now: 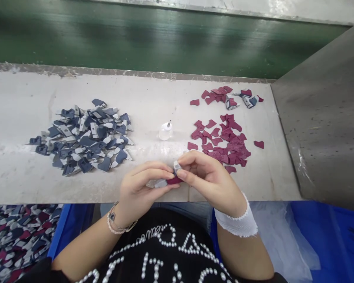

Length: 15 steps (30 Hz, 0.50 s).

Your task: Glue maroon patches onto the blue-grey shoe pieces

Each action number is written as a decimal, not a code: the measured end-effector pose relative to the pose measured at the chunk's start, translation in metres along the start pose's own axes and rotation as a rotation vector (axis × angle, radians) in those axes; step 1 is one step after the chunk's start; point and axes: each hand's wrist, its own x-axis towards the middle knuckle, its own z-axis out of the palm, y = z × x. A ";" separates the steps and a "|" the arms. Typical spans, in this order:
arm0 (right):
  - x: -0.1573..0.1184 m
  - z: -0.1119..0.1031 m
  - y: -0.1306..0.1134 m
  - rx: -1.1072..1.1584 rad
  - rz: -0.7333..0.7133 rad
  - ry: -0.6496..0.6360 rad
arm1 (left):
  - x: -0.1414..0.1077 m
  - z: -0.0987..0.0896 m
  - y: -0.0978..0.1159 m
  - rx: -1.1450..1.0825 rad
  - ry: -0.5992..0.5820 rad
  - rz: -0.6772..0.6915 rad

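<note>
Near the front edge of the worktable, my left hand (147, 179) and my right hand (205, 177) meet at one small plastic piece (174, 180) with grey-white and maroon parts. My left fingers pinch its left side, while my right thumb and index finger close on its upper right end. Fingers cover much of it. To the left lies a heap of blue-and-white plastic pieces (91, 137). Loose maroon plastic pieces (227, 141) are spread to the right of my hands. Beyond them, several pieces with maroon, blue and white parts (249, 100) lie together.
A small white bottle (165, 131) with a metal tip stands mid-table. A metal panel (324, 110) bounds the right, a green strip (153, 43) the back. Below left, a blue bin (57, 232) holds many mixed pieces; another blue bin (330, 239) with clear plastic sheeting is at right.
</note>
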 end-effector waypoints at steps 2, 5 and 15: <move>-0.004 -0.001 -0.003 0.018 0.015 -0.019 | 0.000 -0.002 0.001 -0.055 -0.007 -0.043; -0.010 -0.001 -0.008 0.010 0.032 -0.047 | 0.001 -0.006 0.005 -0.100 -0.032 -0.059; -0.018 0.001 -0.014 -0.030 -0.001 -0.020 | 0.006 -0.014 0.015 -0.056 -0.099 0.000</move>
